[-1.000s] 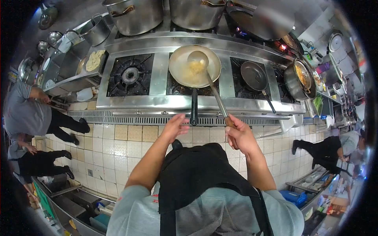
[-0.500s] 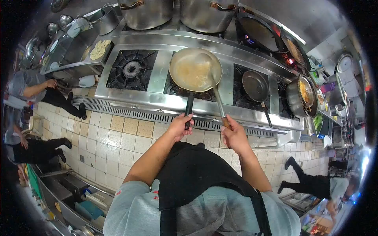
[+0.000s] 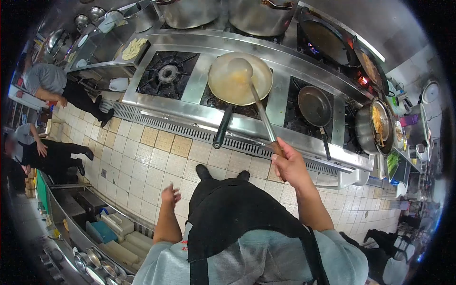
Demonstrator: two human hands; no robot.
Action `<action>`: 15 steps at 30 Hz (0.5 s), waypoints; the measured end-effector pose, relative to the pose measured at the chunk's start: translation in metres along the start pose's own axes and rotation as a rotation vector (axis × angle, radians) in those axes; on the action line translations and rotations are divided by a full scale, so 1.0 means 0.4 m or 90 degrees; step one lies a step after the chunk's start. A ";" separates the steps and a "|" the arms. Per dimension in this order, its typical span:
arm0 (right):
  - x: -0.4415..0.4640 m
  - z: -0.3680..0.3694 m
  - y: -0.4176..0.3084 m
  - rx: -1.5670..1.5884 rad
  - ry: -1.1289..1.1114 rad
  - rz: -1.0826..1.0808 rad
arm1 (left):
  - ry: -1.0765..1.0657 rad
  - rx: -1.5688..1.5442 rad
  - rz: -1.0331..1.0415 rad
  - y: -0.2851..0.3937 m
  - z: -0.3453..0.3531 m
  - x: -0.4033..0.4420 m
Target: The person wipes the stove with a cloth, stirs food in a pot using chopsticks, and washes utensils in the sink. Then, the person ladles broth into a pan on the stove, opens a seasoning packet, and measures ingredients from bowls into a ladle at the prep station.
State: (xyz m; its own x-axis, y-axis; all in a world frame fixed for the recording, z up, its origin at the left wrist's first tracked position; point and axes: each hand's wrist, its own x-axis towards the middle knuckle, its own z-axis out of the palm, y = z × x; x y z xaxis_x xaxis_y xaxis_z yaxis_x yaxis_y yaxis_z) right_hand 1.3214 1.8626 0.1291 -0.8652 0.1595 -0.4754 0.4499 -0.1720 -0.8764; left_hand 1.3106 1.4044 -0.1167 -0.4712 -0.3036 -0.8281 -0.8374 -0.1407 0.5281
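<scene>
A wide pan [image 3: 218,88] with cloudy liquid and some yellowish bits sits on the middle burner, its black handle [image 3: 223,126] pointing toward me and untouched. My right hand [image 3: 290,165] is closed round the wooden end of a long ladle [image 3: 262,111], whose bowl rests in the pan. My left hand [image 3: 171,195] is in the air over the tiled floor, left of my apron and away from the pan handle, with its fingers apart and nothing in them.
A bare burner [image 3: 167,74] lies left of the pan, and a small dark pan [image 3: 314,105] right of it. Large pots [image 3: 261,18] stand behind. Flames show near a wok [image 3: 327,38]. Two people [image 3: 45,80] are at the left; another person is at the lower right.
My left hand held the pan handle half a second ago; it has let go and moved down and left. The ladle bowl has shifted within the pan. The view has turned.
</scene>
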 end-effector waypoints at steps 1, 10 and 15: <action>0.001 -0.005 0.011 0.002 -0.002 0.002 | 0.021 0.023 -0.053 -0.053 -0.061 0.006; 0.045 0.077 0.069 -0.286 0.193 -0.189 | -0.001 0.228 -0.122 -0.142 -0.202 -0.036; 0.042 0.168 -0.020 0.300 0.004 0.049 | -0.098 0.163 0.007 -0.042 -0.209 0.070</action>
State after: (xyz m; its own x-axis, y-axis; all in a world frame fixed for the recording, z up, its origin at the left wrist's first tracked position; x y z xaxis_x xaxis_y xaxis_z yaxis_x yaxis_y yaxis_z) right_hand 1.2884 1.8012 0.1335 -0.8312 0.1339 -0.5396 0.3625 -0.6054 -0.7086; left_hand 1.3345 1.3193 -0.1330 -0.5004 -0.1552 -0.8518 -0.8656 0.1105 0.4884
